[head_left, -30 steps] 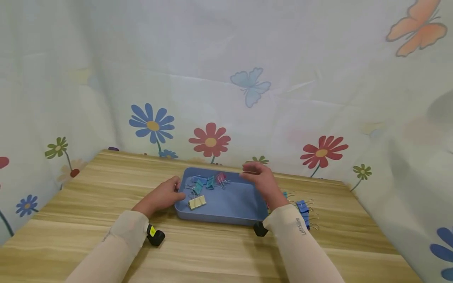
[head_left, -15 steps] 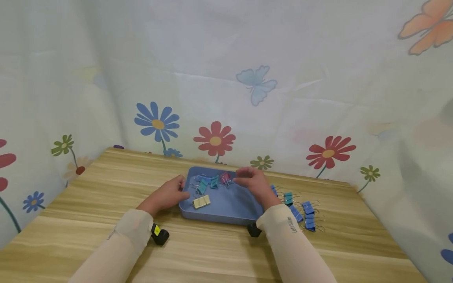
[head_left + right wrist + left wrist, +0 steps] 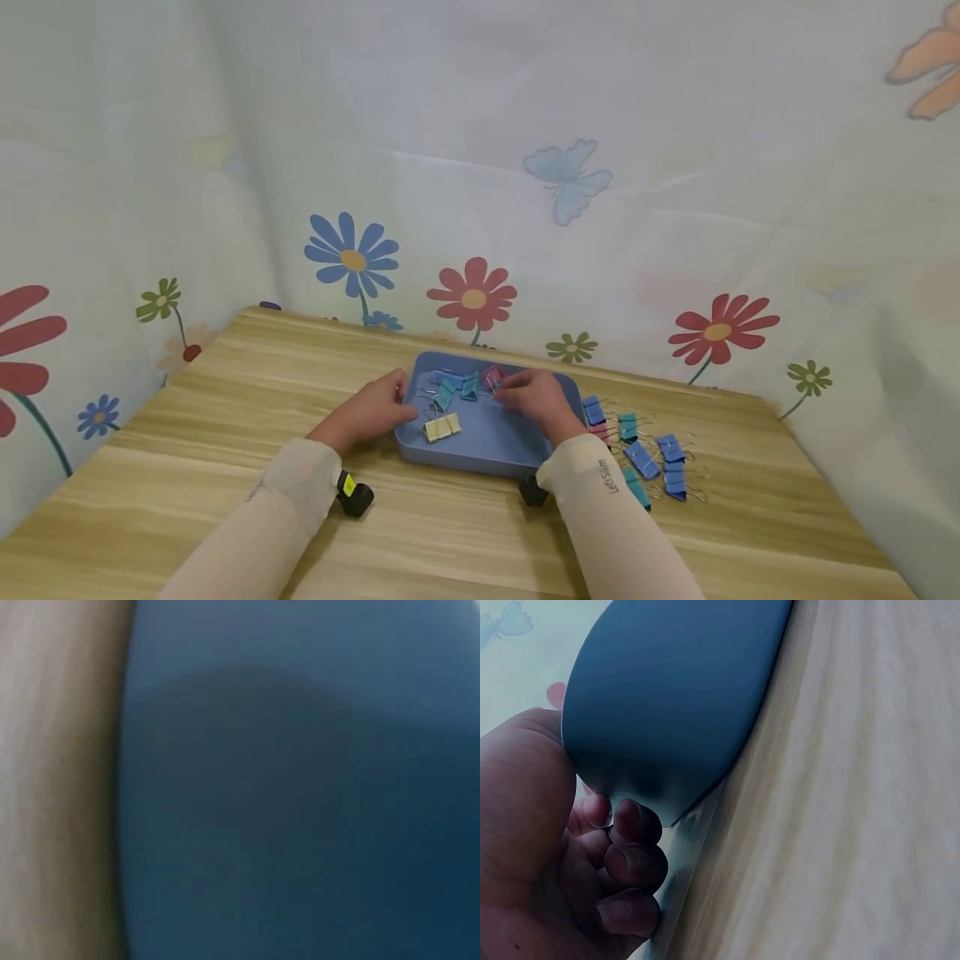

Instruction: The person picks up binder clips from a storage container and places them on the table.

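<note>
Tray (image 3: 480,446) sits mid-worktop (image 3: 225,433) — left hand (image 3: 369,412) grips its left rim, likely steadying it, while right hand (image 3: 537,400) reaches over the pink clip (image 3: 492,378); its grip is unclear.

A shallow blue plastic tray (image 3: 480,450) with rounded corners is lying flat on the wooden table, its outer wall showing dark and smooth in the left wrist view (image 3: 675,697). Inside it, a pale yellow binder clip (image 3: 441,427) is sitting near the left side, while two teal binder clips (image 3: 457,388) and a pink binder clip (image 3: 492,377) are clustering along the far edge, their wire handles sticking out.
</note>
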Motion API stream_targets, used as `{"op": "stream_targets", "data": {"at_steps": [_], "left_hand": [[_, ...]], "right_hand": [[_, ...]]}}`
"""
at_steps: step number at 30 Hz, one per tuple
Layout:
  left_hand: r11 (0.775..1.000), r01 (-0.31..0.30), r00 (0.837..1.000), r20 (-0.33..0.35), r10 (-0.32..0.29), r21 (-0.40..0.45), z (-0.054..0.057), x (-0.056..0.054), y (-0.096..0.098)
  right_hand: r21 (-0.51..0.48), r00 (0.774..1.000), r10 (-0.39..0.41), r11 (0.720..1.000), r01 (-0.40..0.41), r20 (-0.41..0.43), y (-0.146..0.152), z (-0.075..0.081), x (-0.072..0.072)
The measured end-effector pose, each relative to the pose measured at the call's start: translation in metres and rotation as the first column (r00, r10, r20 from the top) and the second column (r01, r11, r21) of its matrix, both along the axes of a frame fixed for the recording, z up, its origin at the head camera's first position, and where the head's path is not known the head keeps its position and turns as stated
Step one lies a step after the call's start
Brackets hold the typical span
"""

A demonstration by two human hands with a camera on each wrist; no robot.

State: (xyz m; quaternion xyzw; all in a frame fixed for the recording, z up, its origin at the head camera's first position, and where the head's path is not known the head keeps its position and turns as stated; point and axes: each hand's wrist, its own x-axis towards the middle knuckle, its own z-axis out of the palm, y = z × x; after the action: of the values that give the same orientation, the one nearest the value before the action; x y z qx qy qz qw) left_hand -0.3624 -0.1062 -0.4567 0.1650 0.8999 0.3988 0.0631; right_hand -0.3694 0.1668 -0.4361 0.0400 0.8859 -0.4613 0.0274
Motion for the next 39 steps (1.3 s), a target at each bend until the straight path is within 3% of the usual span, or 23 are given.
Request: {"op": "stream_targets", "data": {"at_steps": [13,22,29,31,36,39], "left_hand": [[1.0,-0.009,1.0,0.013,0.009,-0.007,0.001,0.001,0.005],[1.0,-0.012,1.0,0.007,0.012,-0.009,0.002,0.003,0.003],[1.0,-0.011,1.0,0.004,0.011,-0.002,0.002,0.004,0.0],[1.0,-0.012,1.0,0.002,0.012,-0.003,0.002,0.004,0.0],[1.0,0.004,1.0,-0.021,-0.004,-0.004,0.002,0.005,0.001],[1.0,0.008,1.0,-0.025,-0.009,-0.007,0.002,0.005,0.001]], "right_hand": [[0.19,0.999,-0.047,0.981,0.047,-0.003,-0.003,-0.003,-0.006],[0.256,0.999,-0.029,0.966,0.033,-0.022,0.006,0.002,0.003],[0.311,0.996,0.051,0.95,-0.028,-0.068,0.017,0.014,0.017],[0.286,0.995,0.072,0.957,-0.048,-0.073,0.021,0.019,0.022],[0.103,0.986,0.154,0.984,-0.147,-0.061,0.035,0.032,0.034],[0.098,0.981,0.177,0.981,-0.169,-0.076,0.046,0.04,0.042]]}}
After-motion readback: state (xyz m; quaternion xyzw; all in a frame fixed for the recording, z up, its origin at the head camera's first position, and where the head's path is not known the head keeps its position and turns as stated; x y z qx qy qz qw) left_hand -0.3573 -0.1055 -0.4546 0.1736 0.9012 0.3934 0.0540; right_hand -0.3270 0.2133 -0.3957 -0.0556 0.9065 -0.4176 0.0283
